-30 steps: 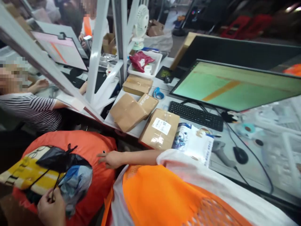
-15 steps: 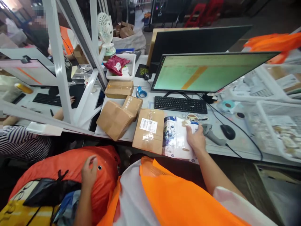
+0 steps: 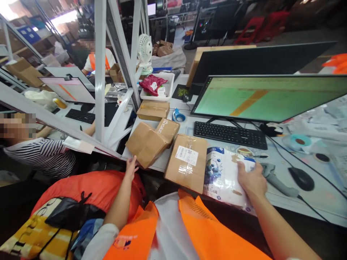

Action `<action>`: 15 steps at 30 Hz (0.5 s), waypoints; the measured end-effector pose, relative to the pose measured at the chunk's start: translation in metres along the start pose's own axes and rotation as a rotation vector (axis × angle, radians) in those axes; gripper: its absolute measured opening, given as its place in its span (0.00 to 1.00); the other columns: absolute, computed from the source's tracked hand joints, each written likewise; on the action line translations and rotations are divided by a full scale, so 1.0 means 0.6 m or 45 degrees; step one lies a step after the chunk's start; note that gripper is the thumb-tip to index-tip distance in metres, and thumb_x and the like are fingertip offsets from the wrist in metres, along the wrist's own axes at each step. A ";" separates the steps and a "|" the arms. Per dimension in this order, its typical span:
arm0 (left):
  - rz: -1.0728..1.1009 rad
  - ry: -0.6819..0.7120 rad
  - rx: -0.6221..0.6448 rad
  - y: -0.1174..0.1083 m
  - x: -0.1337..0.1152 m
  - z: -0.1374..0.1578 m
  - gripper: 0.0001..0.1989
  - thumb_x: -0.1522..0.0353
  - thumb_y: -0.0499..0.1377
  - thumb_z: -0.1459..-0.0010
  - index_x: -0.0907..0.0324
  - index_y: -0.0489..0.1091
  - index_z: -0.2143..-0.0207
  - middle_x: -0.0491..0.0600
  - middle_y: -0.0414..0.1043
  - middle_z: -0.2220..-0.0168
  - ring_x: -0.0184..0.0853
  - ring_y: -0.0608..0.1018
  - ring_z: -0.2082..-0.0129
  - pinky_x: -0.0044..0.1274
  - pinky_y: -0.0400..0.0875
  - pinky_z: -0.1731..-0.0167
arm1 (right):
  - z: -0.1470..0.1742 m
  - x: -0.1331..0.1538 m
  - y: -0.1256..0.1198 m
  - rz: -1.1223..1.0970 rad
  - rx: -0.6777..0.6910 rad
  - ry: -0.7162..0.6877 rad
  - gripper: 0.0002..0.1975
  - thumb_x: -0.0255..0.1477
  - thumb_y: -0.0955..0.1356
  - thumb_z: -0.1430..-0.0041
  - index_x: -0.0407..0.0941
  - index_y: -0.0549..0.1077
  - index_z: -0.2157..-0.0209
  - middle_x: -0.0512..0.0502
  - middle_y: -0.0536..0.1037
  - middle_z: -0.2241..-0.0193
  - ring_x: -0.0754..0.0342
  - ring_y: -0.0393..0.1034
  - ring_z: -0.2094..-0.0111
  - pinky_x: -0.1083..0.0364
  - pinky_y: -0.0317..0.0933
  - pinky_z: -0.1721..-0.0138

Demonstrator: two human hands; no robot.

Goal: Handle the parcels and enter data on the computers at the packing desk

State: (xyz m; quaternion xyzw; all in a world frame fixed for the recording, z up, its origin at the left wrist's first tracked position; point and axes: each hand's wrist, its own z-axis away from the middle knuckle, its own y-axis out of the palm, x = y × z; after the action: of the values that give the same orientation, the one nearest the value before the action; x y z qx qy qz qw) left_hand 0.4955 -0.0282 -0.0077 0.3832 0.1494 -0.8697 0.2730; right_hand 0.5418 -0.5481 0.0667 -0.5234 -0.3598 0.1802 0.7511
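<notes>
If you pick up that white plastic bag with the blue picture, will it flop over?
Probably. The white plastic mailer bag looks thin and wrinkled, so it should bend and sag where the right hand doesn't hold it. Its shiny skin may be a bit slippery. It lies quite flat on the desk, so it is likely light.

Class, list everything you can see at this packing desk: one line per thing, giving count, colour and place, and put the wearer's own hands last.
Pouch: one, white and blue, desk front edge, under the right hand.
Labelled box: one, brown, left of the pouch.
Paper parcels: two, brown, left of that box.
Flat box: one, brown, behind the parcels.
Keyboard: one, black, under the monitor.
Monitor: one, green screen, desk right.
Scanner: one, grey, right of the pouch.
Mouse: one, black, right of the scanner.
Tray: one, white, holds a red bag.
Fan: one, white, behind the tray.
Sack: one, orange, below the desk.
Left hand: open, at the desk edge by the parcels.
Right hand: grip on the pouch.
</notes>
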 end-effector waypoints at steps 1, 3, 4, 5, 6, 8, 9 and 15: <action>0.062 -0.086 0.064 0.008 0.012 -0.009 0.34 0.47 0.67 0.41 0.52 0.64 0.39 0.62 0.66 0.36 0.49 0.76 0.40 0.43 0.77 0.47 | 0.002 -0.001 0.000 -0.049 0.005 0.014 0.57 0.65 0.54 0.45 0.40 0.52 0.26 0.10 0.71 0.43 0.19 0.67 0.39 0.27 0.62 0.41; 0.189 -0.221 0.202 0.027 0.035 -0.019 0.35 0.44 0.65 0.41 0.52 0.65 0.39 0.63 0.70 0.39 0.51 0.78 0.42 0.48 0.78 0.50 | 0.007 -0.001 -0.003 -0.080 -0.005 -0.043 0.56 0.64 0.56 0.45 0.41 0.53 0.26 0.12 0.68 0.39 0.19 0.64 0.37 0.25 0.60 0.40; 0.256 -0.267 0.261 0.037 0.045 -0.019 0.35 0.44 0.65 0.41 0.52 0.66 0.39 0.63 0.71 0.39 0.52 0.78 0.42 0.50 0.78 0.51 | 0.009 0.001 -0.007 -0.079 -0.019 -0.081 0.56 0.63 0.56 0.46 0.42 0.53 0.26 0.13 0.67 0.38 0.20 0.62 0.35 0.24 0.59 0.39; 0.324 -0.300 0.305 0.049 0.053 -0.018 0.35 0.44 0.65 0.41 0.52 0.66 0.39 0.63 0.71 0.39 0.52 0.77 0.41 0.52 0.78 0.50 | 0.008 0.008 -0.011 -0.071 -0.043 -0.121 0.56 0.63 0.57 0.46 0.43 0.52 0.25 0.15 0.66 0.37 0.21 0.60 0.33 0.24 0.57 0.38; 0.392 -0.321 0.336 0.060 0.059 -0.016 0.35 0.45 0.64 0.40 0.52 0.66 0.38 0.62 0.71 0.38 0.52 0.76 0.40 0.53 0.77 0.50 | 0.004 0.021 -0.016 -0.060 -0.077 -0.173 0.55 0.62 0.57 0.47 0.44 0.52 0.25 0.18 0.64 0.35 0.22 0.57 0.31 0.24 0.56 0.37; 0.516 -0.334 0.361 0.081 0.068 -0.012 0.33 0.48 0.64 0.38 0.53 0.66 0.37 0.61 0.70 0.37 0.52 0.75 0.39 0.54 0.77 0.49 | -0.013 0.070 -0.024 -0.043 -0.142 -0.324 0.54 0.59 0.58 0.47 0.44 0.51 0.26 0.22 0.61 0.32 0.27 0.52 0.28 0.26 0.54 0.34; 0.567 -0.328 0.356 0.090 0.069 -0.010 0.31 0.50 0.64 0.37 0.53 0.66 0.37 0.60 0.70 0.36 0.51 0.75 0.39 0.53 0.77 0.48 | -0.026 0.107 -0.023 -0.043 -0.161 -0.419 0.52 0.57 0.59 0.45 0.43 0.52 0.26 0.24 0.60 0.31 0.30 0.51 0.28 0.29 0.54 0.32; 0.677 -0.212 0.152 0.101 0.056 -0.023 0.22 0.60 0.63 0.33 0.51 0.68 0.39 0.55 0.70 0.36 0.43 0.77 0.41 0.42 0.82 0.48 | -0.113 0.422 0.086 0.237 0.302 -0.941 0.34 0.41 0.61 0.32 0.38 0.60 0.31 0.30 0.73 0.38 0.41 0.70 0.40 0.43 0.65 0.38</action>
State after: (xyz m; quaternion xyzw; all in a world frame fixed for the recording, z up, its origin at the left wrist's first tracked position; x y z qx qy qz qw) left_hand 0.5208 -0.0826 -0.0450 0.3514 -0.0308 -0.8034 0.4797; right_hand 0.7682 -0.4089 0.0956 -0.3633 -0.5334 0.4639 0.6069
